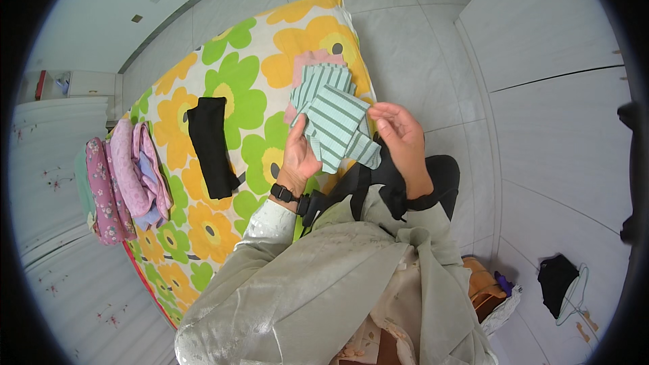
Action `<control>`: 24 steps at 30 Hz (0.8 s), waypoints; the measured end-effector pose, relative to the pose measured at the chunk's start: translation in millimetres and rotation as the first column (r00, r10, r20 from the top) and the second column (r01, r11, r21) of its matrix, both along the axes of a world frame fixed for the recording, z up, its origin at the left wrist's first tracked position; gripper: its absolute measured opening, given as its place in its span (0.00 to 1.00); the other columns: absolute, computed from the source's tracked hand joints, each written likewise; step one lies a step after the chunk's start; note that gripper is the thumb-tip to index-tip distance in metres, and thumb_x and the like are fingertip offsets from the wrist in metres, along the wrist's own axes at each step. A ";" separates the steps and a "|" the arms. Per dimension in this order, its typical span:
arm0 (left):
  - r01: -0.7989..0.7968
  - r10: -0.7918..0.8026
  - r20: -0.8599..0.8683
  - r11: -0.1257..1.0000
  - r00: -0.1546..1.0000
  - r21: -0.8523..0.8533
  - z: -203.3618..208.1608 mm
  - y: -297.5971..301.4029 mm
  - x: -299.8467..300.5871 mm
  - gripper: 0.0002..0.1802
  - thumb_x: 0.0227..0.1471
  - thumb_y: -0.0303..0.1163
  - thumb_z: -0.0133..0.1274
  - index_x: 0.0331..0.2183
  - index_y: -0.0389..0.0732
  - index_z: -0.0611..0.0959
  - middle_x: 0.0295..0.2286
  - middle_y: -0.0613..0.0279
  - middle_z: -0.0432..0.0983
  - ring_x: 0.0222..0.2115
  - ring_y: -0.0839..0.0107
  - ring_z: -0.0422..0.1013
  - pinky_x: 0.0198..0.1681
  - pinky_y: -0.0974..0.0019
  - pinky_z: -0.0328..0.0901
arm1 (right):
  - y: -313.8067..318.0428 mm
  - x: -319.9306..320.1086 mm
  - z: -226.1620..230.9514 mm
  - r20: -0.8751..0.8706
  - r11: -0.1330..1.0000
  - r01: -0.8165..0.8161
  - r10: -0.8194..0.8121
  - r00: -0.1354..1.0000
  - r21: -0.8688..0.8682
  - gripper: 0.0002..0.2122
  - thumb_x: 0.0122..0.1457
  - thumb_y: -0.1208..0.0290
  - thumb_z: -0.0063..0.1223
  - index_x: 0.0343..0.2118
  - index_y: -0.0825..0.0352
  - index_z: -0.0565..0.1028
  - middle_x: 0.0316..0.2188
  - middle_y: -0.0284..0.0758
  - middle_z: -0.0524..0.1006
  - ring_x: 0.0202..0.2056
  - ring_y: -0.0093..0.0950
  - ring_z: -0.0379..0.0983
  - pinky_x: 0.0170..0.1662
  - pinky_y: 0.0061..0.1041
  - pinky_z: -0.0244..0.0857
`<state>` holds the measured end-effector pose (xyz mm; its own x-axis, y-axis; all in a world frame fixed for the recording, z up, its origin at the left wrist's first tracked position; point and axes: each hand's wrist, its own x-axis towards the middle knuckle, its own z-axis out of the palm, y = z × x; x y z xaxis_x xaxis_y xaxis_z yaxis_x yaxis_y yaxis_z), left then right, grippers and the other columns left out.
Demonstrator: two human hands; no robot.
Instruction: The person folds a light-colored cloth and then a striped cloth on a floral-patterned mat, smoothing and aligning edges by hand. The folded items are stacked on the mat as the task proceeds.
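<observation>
A folded piece of mint-green striped clothing is held above the edge of the bed, close to my lap. My left hand grips its left side, thumb along the edge and the other fingers partly hidden by the cloth. On the other side, my right hand has its fingers bent and thumb apart, fingertips at the garment's right corner. Loose striped folds hang below the upper square. Just behind lies more striped cloth, over a pink cloth; whether the striped parts are one garment I cannot tell.
The bed has a yellow and green flowered cover. A folded black garment lies on it to the left. Farther left sits a stack of folded pink clothes. White cabinets stand at right, with a black garment hanging there.
</observation>
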<state>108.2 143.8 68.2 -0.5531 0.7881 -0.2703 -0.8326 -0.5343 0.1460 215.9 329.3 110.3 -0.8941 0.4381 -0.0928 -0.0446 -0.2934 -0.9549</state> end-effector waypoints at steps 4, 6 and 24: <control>-0.018 0.011 -0.051 0.991 0.999 -0.136 2.9 1.1 1.3 0.29 0.55 0.31 0.50 0.56 0.37 0.62 0.51 0.54 0.66 0.51 0.57 0.65 0.55 0.54 0.60 | 8.0 8.2 -27.8 0.075 0.975 -0.217 0.220 0.973 -0.039 0.13 0.58 0.70 0.52 0.43 0.72 0.71 0.36 0.33 0.76 0.39 0.19 0.70 0.44 0.20 0.63; -0.045 -0.017 -0.215 0.960 0.977 -0.278 6.2 1.6 -0.6 0.29 0.51 0.25 0.53 0.55 0.34 0.63 0.49 0.53 0.68 0.49 0.59 0.67 0.53 0.56 0.63 | 6.9 14.5 -38.8 0.148 0.924 -0.361 0.377 0.915 -0.124 0.12 0.56 0.68 0.55 0.39 0.72 0.72 0.32 0.31 0.74 0.34 0.19 0.70 0.39 0.19 0.64; 0.026 -0.301 -0.424 0.839 0.854 -0.543 9.8 8.6 6.2 0.22 0.54 0.27 0.52 0.51 0.36 0.69 0.46 0.63 0.71 0.45 0.72 0.68 0.49 0.66 0.64 | 5.7 3.1 12.6 0.111 0.856 -0.489 0.510 0.853 -0.167 0.18 0.61 0.64 0.47 0.51 0.68 0.68 0.44 0.38 0.74 0.44 0.26 0.72 0.45 0.26 0.67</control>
<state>114.4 152.4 78.0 -0.5922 0.7055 -0.3894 -0.6492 -0.1316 0.7491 219.0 335.0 122.8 -0.9606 -0.0889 -0.2635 0.2776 -0.3582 -0.8914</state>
